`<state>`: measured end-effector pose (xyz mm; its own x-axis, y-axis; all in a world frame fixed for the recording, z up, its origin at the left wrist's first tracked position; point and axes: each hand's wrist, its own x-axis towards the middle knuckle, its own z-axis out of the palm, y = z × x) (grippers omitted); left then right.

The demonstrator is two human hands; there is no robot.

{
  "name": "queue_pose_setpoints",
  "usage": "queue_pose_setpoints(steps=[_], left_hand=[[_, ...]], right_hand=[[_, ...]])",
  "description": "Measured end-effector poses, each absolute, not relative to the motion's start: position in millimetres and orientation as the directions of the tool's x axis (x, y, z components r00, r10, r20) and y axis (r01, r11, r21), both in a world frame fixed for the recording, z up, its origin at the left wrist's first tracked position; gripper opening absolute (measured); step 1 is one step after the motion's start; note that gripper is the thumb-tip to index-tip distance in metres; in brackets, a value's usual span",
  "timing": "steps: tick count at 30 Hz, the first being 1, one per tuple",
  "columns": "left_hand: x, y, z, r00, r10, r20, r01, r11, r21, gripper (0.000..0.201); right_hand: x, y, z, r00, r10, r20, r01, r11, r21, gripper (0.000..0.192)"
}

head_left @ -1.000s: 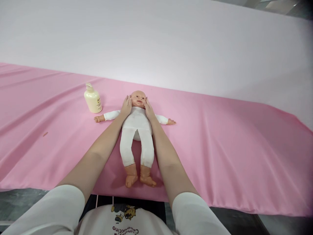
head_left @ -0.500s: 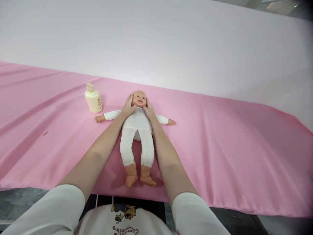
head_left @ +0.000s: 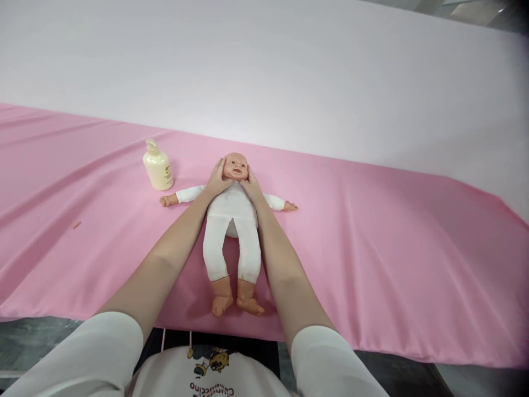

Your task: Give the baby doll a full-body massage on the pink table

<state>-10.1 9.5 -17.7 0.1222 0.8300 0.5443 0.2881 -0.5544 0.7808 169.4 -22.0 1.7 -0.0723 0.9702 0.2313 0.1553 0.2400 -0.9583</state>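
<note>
Since 1 second ago both of my hands have slid inward along the doll's cheeks, fingers now closer to the chin; the rest has stayed put. My left hand point(head_left: 218, 177) cups the near-left side of the doll's head point(head_left: 235, 165) and my right hand point(head_left: 250, 184) cups the other side, both half-curled with palms and fingers pressed against the face, holding the head between them rather than gripping anything shut.

From here I judge the doll point(head_left: 232, 220) to be light; the head, hands and feet look like stiff moulded plastic (slightly glossy, so possibly slick under the fingers), while the torso and legs in the white suit look soft and floppy. I would take hold at the head or under the trunk, since the limbs would flop if lifted alone.

It lies face up on the pink sheet point(head_left: 372, 231); its long axis runs away from me, head at the far end, 2 feet nearest me, arms spread to both sides. A cream pump bottle point(head_left: 157, 165) stands upright near its outstretched arm on my left, not touching it.
</note>
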Motion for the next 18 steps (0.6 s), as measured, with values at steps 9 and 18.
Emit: queue_pose_setpoints(steps=[9,18], left_hand=[[-11.0,14.3,-22.1,0.122,0.828,0.547,0.299,-0.556,0.776,0.091],[-11.7,18.1,-21.6,0.084,0.860,0.503,0.263,-0.506,0.821,0.069]], right_hand=[[171.3,-27.1,4.8,-0.108,0.970,0.218,0.170,0.234,-0.957,0.119],[168.6,-25.0,6.4,-0.046,0.976,0.212,0.151,0.217,-0.964,0.093]])
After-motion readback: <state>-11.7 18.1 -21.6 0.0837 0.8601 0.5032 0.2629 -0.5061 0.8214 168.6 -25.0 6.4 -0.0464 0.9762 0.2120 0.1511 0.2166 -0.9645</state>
